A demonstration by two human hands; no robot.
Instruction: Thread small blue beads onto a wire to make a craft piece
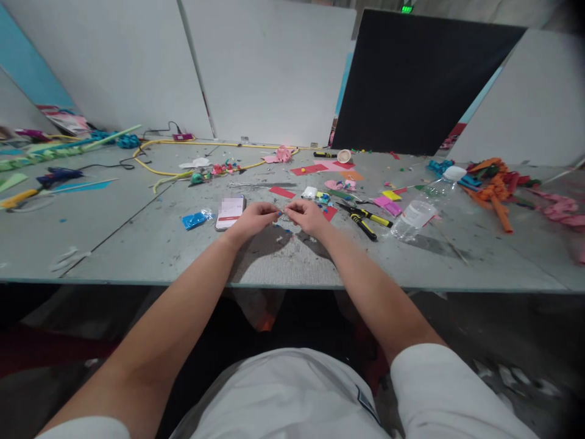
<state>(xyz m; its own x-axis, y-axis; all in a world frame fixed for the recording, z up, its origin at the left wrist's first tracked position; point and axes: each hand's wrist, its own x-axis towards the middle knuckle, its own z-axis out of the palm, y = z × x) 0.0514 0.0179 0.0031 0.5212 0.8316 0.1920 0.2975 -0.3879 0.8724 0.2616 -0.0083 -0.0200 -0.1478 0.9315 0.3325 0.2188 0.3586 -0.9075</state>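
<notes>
From afar I see the left hand (259,217) pinch a tiny blue piece (280,214) at its fingertips, likely for precision, beside the right hand (307,216), fingers closed — on what, I can't tell — with pliers (364,227) rightward, seemingly handy.

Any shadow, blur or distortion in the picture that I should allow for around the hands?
Head view: soft shadow on the tabletop beneath the left hand and right hand; detail between them too small and soft to read; wide-angle stretch makes the forearms loom; part of the phone screen pixelated; right edge darkened.
</notes>
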